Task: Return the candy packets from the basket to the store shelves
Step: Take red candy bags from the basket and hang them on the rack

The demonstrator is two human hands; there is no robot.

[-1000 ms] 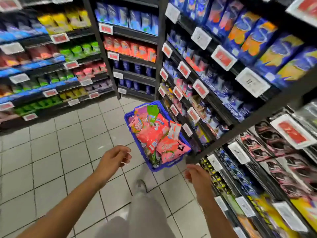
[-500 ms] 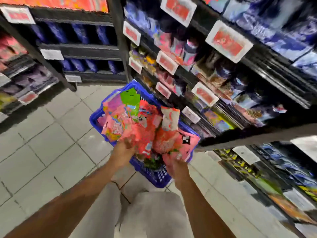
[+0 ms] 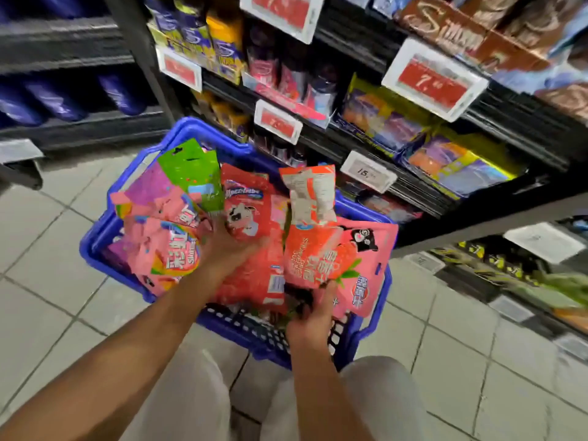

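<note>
A blue basket [image 3: 101, 230] stands on the tiled floor in front of my knees, piled with candy packets. My left hand [image 3: 229, 249] lies on a red packet with a cow picture [image 3: 254, 275] in the middle of the pile, thumb stretched to the right, fingers reaching toward a green packet [image 3: 191, 173]. Pink rainbow packets [image 3: 168, 249] lie to its left. My right hand [image 3: 313, 310] pinches the lower edge of an orange-red strawberry packet [image 3: 308, 253], thumb on its front. A pink packet [image 3: 366, 268] lies beside it at the basket's right side.
Black store shelves [image 3: 423, 198] rise just right of and behind the basket, stocked with purple, yellow and brown packs and hung with red price tags [image 3: 434, 79]. Another shelf unit with dark blue packs [image 3: 57, 100] stands at the back left. Grey floor tiles [image 3: 47, 281] spread left.
I have bent closer to the basket. Both hands went from hanging free above the floor into the pile; the right hand has taken hold of the strawberry packet's lower edge.
</note>
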